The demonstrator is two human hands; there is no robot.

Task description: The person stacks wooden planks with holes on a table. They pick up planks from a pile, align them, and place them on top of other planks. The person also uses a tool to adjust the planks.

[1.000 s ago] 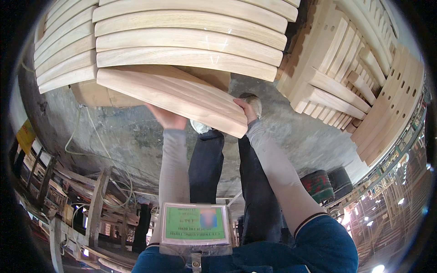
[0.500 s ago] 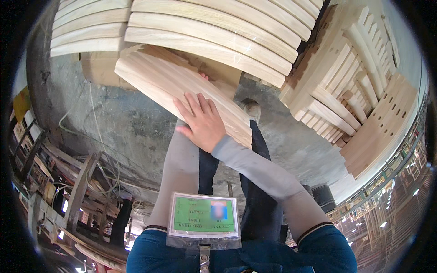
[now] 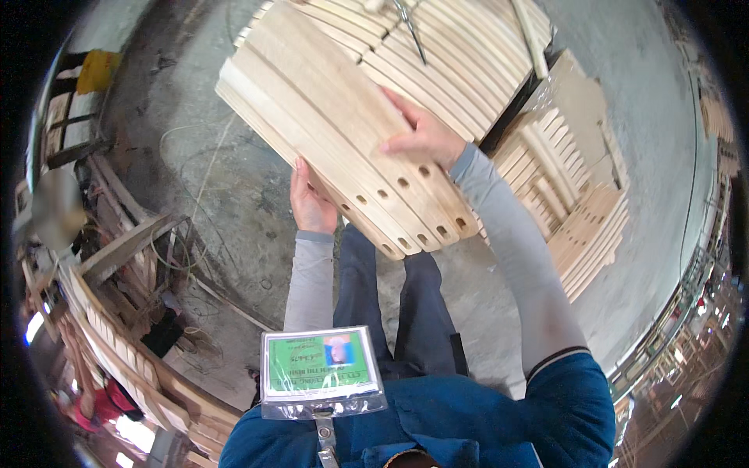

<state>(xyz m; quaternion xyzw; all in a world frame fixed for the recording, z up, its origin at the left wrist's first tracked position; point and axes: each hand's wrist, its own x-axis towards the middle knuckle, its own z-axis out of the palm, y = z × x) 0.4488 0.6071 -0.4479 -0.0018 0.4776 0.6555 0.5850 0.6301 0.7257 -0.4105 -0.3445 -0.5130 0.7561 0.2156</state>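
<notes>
Both my hands grip a bundle of pale wooden slats [image 3: 320, 101], laid side by side and lifted above the floor. Rounded near ends of the slats carry small oval slots. My left hand [image 3: 312, 204] holds the left edge low down, its fingers partly hidden beneath the wood. Along the right side, my right hand [image 3: 427, 139] is closed on the bundle with its thumb on top. Beyond it, a large stack of similar slats [image 3: 460, 62] stands on the floor, with a pointed metal tool [image 3: 410, 31] lying on top.
At the right sits another wood pile [image 3: 538, 156] with slotted slats [image 3: 589, 226] at its near side. Wooden framing [image 3: 129, 249] and loose cords crowd the left. Another person in red [image 3: 97, 402] is at lower left. Grey concrete floor [image 3: 211, 179] lies between.
The slat bundle has been raised and its slotted ends now show near me. My right hand has gone from lying flat on top to gripping the right edge. The view has shifted.
</notes>
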